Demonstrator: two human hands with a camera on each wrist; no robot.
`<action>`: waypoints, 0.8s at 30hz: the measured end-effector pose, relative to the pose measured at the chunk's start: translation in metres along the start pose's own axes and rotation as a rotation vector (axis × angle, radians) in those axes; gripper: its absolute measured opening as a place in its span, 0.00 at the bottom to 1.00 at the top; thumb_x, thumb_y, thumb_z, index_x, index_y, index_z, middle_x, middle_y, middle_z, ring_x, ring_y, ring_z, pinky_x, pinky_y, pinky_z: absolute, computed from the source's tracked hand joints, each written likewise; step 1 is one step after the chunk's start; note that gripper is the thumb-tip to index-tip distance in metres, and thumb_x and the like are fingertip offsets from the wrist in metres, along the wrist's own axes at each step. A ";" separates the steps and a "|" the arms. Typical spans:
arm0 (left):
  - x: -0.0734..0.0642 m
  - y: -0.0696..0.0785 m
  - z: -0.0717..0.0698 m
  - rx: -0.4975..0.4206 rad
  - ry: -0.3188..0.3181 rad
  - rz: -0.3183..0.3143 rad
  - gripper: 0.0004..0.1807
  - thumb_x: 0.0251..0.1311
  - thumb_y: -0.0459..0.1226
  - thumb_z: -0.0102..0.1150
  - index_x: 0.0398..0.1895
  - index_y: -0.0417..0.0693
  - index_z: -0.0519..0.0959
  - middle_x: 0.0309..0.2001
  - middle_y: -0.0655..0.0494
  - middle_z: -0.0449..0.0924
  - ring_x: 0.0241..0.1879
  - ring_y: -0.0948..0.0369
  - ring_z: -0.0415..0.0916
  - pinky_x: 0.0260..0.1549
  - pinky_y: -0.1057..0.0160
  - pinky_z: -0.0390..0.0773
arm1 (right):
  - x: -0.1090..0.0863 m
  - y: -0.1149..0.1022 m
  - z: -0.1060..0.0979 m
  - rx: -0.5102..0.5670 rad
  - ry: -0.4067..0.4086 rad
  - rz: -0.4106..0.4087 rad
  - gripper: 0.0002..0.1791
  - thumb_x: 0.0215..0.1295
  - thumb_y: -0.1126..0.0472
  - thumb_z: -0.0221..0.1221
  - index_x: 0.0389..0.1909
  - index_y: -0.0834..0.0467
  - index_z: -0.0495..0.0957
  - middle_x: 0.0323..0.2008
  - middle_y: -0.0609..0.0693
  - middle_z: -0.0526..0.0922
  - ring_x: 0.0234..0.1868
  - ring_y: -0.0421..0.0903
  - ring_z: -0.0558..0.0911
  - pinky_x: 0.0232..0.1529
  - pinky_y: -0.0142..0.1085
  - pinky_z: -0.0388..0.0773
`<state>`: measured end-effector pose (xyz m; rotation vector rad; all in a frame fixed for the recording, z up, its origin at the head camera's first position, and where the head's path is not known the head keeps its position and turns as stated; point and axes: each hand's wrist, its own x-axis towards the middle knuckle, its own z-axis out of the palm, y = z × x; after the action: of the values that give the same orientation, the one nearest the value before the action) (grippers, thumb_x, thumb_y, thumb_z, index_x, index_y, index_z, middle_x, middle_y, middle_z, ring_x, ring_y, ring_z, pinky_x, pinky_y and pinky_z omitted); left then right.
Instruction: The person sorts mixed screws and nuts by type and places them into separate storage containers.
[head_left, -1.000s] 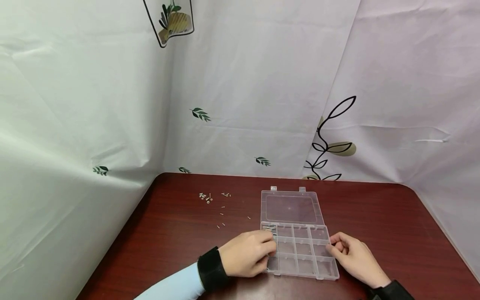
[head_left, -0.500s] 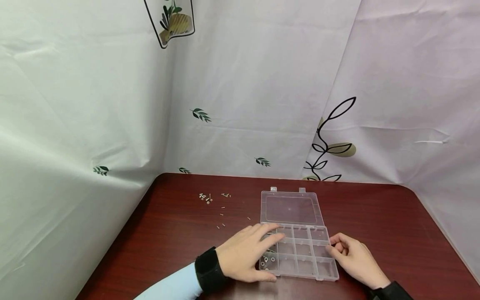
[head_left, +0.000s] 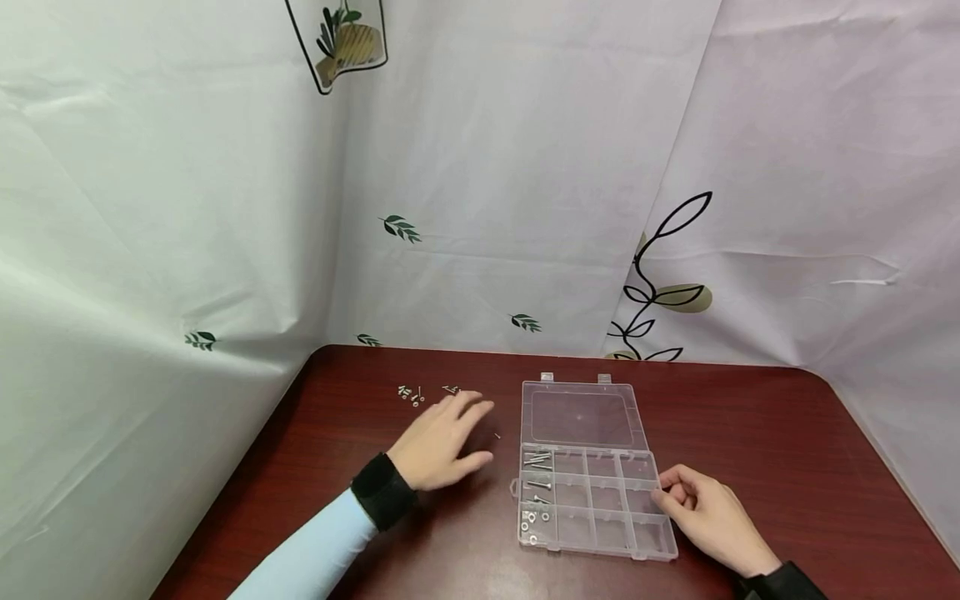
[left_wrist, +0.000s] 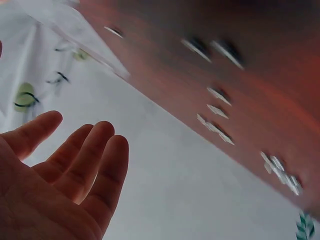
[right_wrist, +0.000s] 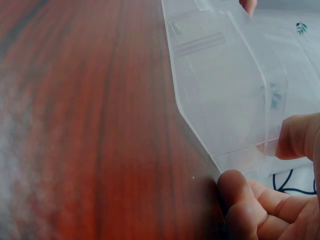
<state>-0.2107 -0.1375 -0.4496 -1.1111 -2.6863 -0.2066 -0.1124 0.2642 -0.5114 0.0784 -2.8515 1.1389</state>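
Note:
My left hand (head_left: 435, 442) hovers over the left part of the table, fingers spread and holding nothing. Small silver screws (left_wrist: 227, 52) lie past its fingertips in the left wrist view. In the head view the hand hides some of them. A clear plastic compartment box (head_left: 611, 529) lies with its lid (head_left: 585, 414) folded back. My right hand (head_left: 708, 512) pinches the box's right side, its thumb (right_wrist: 295, 140) over the wall and its fingers outside. Long screws (head_left: 537, 460) lie in the box's back left compartment, shorter ones in the two middle-left spaces, and nuts (head_left: 524, 527) at front left.
A pile of small screws and nuts (head_left: 408, 394) sits at the back left of the brown table (head_left: 750, 433). One lone screw (head_left: 497, 436) lies between the left hand and the lid. A white patterned cloth (head_left: 487, 167) hangs behind the table.
My left hand has let go at the left compartments, opened its fingers and moved left and back over the table. My right hand stays at the box's right side.

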 end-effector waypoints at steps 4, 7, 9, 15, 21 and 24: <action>-0.001 -0.023 0.003 0.017 0.007 -0.064 0.36 0.62 0.51 0.68 0.71 0.47 0.72 0.64 0.46 0.74 0.59 0.48 0.78 0.56 0.46 0.80 | 0.000 0.000 -0.001 -0.004 0.005 -0.007 0.06 0.66 0.55 0.67 0.37 0.50 0.80 0.23 0.37 0.73 0.20 0.31 0.68 0.28 0.29 0.62; -0.002 -0.039 0.008 0.025 0.002 -0.114 0.31 0.62 0.46 0.69 0.67 0.45 0.75 0.59 0.46 0.76 0.54 0.49 0.78 0.54 0.49 0.81 | 0.001 0.000 -0.001 -0.012 0.013 -0.007 0.05 0.66 0.56 0.68 0.36 0.50 0.80 0.23 0.36 0.73 0.20 0.31 0.67 0.28 0.28 0.62; -0.003 -0.049 0.011 0.043 -0.011 -0.152 0.28 0.63 0.43 0.69 0.64 0.45 0.76 0.56 0.47 0.77 0.51 0.50 0.79 0.52 0.50 0.81 | 0.001 0.000 -0.001 -0.010 0.014 -0.005 0.06 0.66 0.56 0.68 0.36 0.50 0.80 0.23 0.37 0.73 0.20 0.31 0.67 0.28 0.28 0.62; -0.009 -0.073 0.024 0.098 -0.013 -0.224 0.16 0.60 0.36 0.69 0.49 0.42 0.78 0.42 0.47 0.75 0.41 0.49 0.77 0.46 0.51 0.81 | 0.000 -0.002 0.000 -0.004 0.006 0.003 0.06 0.66 0.56 0.68 0.36 0.51 0.80 0.23 0.37 0.72 0.20 0.31 0.67 0.27 0.28 0.62; -0.012 -0.090 0.035 0.118 0.016 -0.246 0.09 0.59 0.32 0.69 0.38 0.44 0.77 0.36 0.49 0.74 0.36 0.51 0.76 0.41 0.54 0.81 | 0.000 -0.001 0.000 0.000 0.006 0.001 0.05 0.66 0.56 0.67 0.36 0.50 0.80 0.23 0.37 0.72 0.20 0.31 0.68 0.27 0.28 0.62; -0.012 -0.094 0.037 0.118 0.017 -0.247 0.08 0.58 0.30 0.68 0.36 0.43 0.77 0.35 0.48 0.74 0.35 0.51 0.76 0.41 0.54 0.81 | 0.000 0.000 0.001 0.004 0.011 -0.004 0.05 0.66 0.56 0.67 0.36 0.50 0.80 0.23 0.37 0.72 0.20 0.31 0.68 0.27 0.28 0.62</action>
<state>-0.2749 -0.2038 -0.4920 -0.7397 -2.7753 -0.0961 -0.1122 0.2635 -0.5115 0.0778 -2.8384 1.1402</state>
